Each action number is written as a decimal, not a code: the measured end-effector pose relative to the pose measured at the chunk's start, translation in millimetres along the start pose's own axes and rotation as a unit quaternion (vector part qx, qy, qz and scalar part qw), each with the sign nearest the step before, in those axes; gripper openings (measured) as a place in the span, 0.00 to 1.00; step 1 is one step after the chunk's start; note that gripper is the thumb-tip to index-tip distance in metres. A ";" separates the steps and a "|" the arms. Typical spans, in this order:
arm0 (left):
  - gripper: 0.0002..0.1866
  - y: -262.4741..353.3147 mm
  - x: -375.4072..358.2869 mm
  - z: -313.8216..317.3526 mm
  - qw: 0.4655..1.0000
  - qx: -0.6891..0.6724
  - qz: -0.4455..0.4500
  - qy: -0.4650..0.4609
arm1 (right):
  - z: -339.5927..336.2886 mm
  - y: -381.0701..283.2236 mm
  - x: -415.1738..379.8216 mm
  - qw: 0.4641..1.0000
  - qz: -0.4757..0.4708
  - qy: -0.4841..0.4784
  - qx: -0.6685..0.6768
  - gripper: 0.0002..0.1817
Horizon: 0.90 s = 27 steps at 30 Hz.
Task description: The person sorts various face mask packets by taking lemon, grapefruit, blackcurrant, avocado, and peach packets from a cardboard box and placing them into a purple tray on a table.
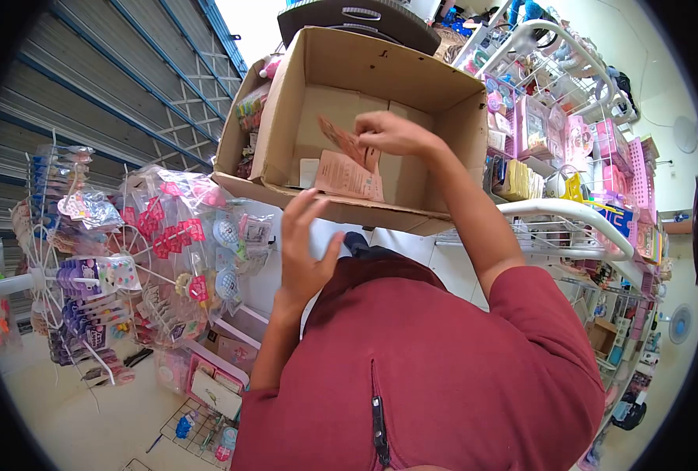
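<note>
My right hand (pixel 392 133) reaches into a large cardboard box (pixel 396 51) and pinches a reddish-brown printed packet (pixel 339 138), which is tilted. Just below it, a pink printed packet (pixel 349 177) lies in the box against the near wall, with small lines of text on it. A small white piece (pixel 308 171) shows beside that packet. My left hand (pixel 306 247) is raised in front of the box's near left edge, fingers apart, holding nothing.
Racks of hanging bagged trinkets (pixel 153 243) stand at the left. At the right is a white wire shelf (pixel 561 208) with pink goods. A narrow side compartment with colourful packs (pixel 253 110) adjoins the box. Behind the box is a black object (pixel 357 27).
</note>
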<state>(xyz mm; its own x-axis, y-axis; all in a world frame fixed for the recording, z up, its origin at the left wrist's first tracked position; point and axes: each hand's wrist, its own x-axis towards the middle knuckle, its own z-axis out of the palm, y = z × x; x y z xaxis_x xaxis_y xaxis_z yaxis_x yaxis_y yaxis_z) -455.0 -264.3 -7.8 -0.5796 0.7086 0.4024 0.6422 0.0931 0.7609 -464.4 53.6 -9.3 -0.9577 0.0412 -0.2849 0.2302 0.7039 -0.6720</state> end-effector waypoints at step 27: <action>0.22 -3.5 -67.6 -36.0 0.840 -0.356 -0.277 0.300 | 82.0 -5.0 66.8 0.956 -0.108 -0.179 -0.205 0.15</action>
<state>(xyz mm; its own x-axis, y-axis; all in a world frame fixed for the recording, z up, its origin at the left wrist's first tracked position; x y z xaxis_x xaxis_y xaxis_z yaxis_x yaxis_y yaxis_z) -436.1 -337.7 -19.4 -0.9764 0.1947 -0.0931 -0.1498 -0.3014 0.9417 -515.4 -5.4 -81.0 -0.8374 -0.3298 -0.4359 -0.1232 0.8908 -0.4374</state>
